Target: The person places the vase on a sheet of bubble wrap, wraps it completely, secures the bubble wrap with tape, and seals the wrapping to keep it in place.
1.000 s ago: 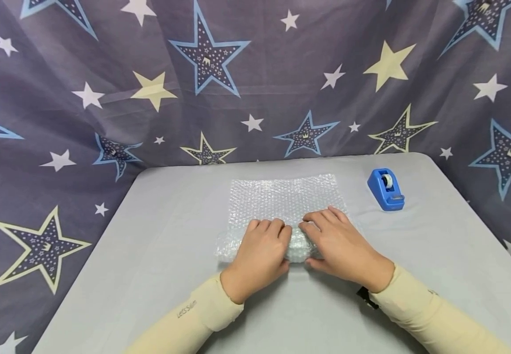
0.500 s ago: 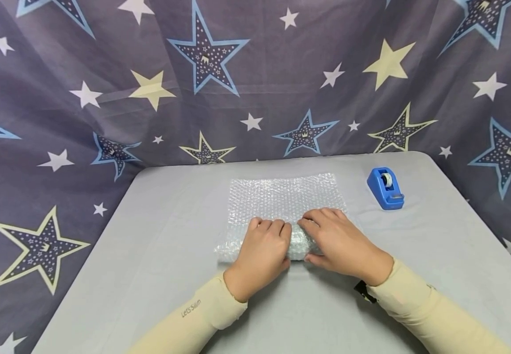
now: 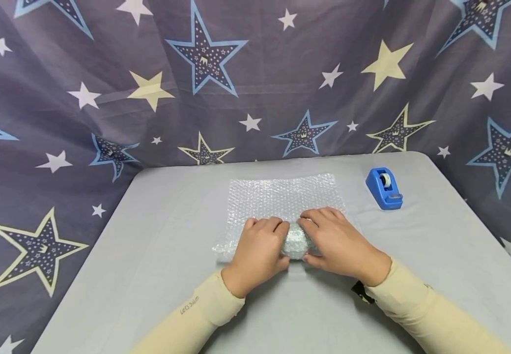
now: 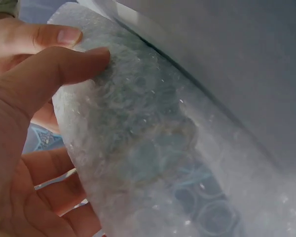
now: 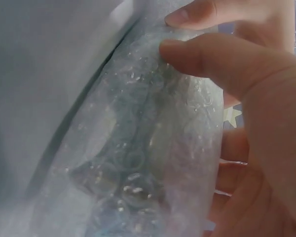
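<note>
A sheet of clear bubble wrap (image 3: pixel 282 196) lies flat on the grey table, its near end wound into a thick roll (image 3: pixel 296 242). My left hand (image 3: pixel 260 248) grips the roll left of its middle, thumb on the near side and fingers over the far side. Gripping it on the right is my right hand (image 3: pixel 337 241), in the same way. In the left wrist view, a greenish, clear round-ended shape (image 4: pixel 153 158) shows through the layers of wrap; what it is, I cannot tell. The right wrist view shows the thumb (image 5: pixel 187 54) pressed on the bubbles.
A blue tape dispenser (image 3: pixel 384 189) with a roll of tape stands at the right, beyond the right hand. The grey-covered table (image 3: pixel 167 221) ends at a dark curtain (image 3: pixel 255 73) printed with stars, which hangs behind and at both sides.
Both hands stay around the roll and shift only slightly, with a little more of the roll's middle showing between them now. The flat sheet and the dispenser have stayed put.
</note>
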The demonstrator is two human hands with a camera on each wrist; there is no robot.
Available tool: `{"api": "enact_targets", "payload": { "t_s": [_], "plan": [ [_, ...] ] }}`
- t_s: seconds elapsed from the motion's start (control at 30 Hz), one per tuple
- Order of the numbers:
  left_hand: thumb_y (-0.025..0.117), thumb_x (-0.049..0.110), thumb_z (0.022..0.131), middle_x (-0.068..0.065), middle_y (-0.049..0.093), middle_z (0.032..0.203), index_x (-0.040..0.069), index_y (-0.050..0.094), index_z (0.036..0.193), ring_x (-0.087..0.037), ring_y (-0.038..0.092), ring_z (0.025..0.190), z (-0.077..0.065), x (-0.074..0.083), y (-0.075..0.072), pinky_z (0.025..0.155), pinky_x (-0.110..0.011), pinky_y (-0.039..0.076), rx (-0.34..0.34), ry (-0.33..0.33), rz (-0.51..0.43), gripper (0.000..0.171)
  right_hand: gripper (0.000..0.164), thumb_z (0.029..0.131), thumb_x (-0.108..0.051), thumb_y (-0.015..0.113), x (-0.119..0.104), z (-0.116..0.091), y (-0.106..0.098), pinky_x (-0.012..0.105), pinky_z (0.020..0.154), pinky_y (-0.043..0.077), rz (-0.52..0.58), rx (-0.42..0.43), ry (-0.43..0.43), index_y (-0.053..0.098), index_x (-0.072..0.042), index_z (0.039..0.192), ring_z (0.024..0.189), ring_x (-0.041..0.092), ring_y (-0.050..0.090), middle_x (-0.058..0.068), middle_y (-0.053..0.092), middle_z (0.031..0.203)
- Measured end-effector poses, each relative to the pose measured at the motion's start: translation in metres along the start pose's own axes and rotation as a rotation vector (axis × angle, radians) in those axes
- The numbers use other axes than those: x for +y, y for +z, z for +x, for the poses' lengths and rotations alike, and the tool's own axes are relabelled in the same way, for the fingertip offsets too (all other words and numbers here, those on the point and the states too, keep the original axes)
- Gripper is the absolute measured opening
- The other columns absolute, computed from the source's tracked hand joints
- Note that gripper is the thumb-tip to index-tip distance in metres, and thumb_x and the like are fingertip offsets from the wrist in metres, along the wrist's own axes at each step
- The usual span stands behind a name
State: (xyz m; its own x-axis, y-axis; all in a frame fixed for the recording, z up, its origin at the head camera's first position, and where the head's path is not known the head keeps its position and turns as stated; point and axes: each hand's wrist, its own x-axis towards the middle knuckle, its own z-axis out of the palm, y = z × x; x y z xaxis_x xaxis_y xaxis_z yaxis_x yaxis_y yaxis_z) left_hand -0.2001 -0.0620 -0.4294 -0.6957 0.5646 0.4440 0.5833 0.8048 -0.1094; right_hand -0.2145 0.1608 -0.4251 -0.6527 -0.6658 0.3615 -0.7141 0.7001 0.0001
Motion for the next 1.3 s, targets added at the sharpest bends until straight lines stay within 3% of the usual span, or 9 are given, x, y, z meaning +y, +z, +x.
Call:
{"api": "enact_targets", "payload": {
  "t_s": [0.63, 1.3],
  "plan": [
    [0.086, 0.046, 0.062, 0.002, 0.071, 0.109, 0.013, 0.072, 0.117, -0.021, 0.069, 0.088, 0.004, -0.009, 0.007, 0.075, -0.039, 0.042, 0.006, -0.031, -0.094, 0.066, 0.089, 0.071, -0.043, 0.090, -0.003, 0.001, -0.002, 0.051, 0.109, 0.042, 0.002, 0.008, -0.032, 0.056, -0.001, 0.142, 0.127, 0.030, 0.057, 0.012, 0.060, 0.137],
    [0.085, 0.043, 0.062, 0.003, 0.072, 0.108, 0.015, 0.073, 0.118, -0.020, 0.070, 0.083, 0.017, -0.016, 0.005, 0.071, -0.038, 0.038, -0.091, -0.044, -0.131, 0.064, 0.091, 0.063, -0.041, 0.096, 0.001, 0.003, 0.004, 0.050, 0.103, 0.047, -0.036, 0.037, -0.040, 0.059, -0.003, 0.137, 0.119, 0.029, 0.064, 0.010, 0.066, 0.131]
  ]
}}
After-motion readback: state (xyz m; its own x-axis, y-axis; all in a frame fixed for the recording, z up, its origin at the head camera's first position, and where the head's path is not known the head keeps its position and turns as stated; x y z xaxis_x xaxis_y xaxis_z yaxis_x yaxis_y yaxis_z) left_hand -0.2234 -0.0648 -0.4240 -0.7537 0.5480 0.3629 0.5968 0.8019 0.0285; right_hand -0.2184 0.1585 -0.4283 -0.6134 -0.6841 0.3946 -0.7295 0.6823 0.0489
